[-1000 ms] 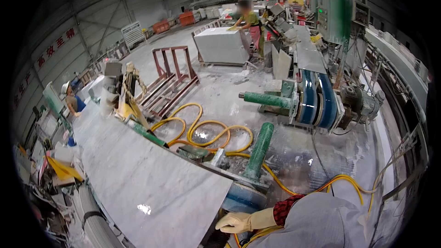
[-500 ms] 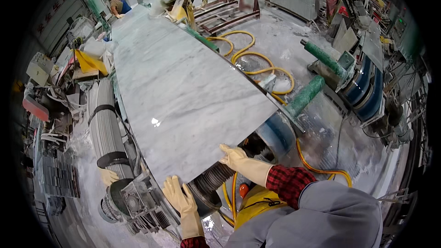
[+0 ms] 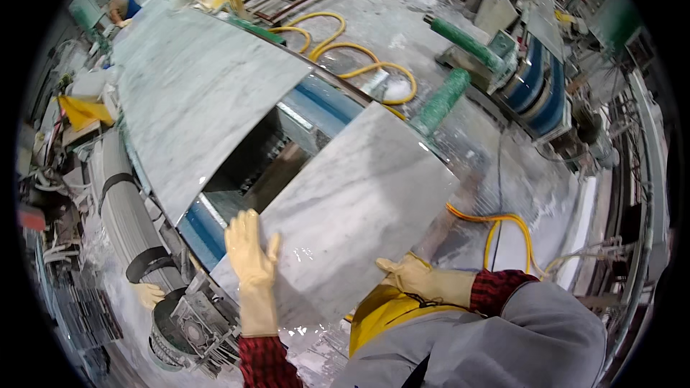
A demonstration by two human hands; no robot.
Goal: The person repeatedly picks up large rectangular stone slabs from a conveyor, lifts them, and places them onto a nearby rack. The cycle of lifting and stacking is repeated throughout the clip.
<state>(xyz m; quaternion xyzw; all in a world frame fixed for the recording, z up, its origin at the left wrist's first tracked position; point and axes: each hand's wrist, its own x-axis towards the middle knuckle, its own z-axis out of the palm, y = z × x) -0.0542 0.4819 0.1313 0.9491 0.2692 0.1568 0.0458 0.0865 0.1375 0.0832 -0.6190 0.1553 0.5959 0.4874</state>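
Note:
A pale grey-veined stone slab (image 3: 366,194) lies close to my body, tilted across the near end of a blue-edged machine bed. My left hand (image 3: 251,251), in a cream rubber glove, rests flat on its left part with fingers stretched toward the far edge. At the near edge my right hand (image 3: 413,278), gloved alike, grips the slab; its thumb shows while the other fingers are partly hidden. Beyond a dark gap, a longer stone slab (image 3: 194,93) of the same veining lies on the bed.
Green rollers (image 3: 442,100) stand right of the bed. A yellow hose (image 3: 374,65) loops over the wet floor. On the left are a ribbed grey duct (image 3: 126,201), a motor (image 3: 187,327) and a spare glove (image 3: 149,293). A person (image 3: 118,3) stands at the far left.
The near slab has come away from the far one toward me, opening a gap that shows the bed. Both hands have moved with it, and the view has shifted.

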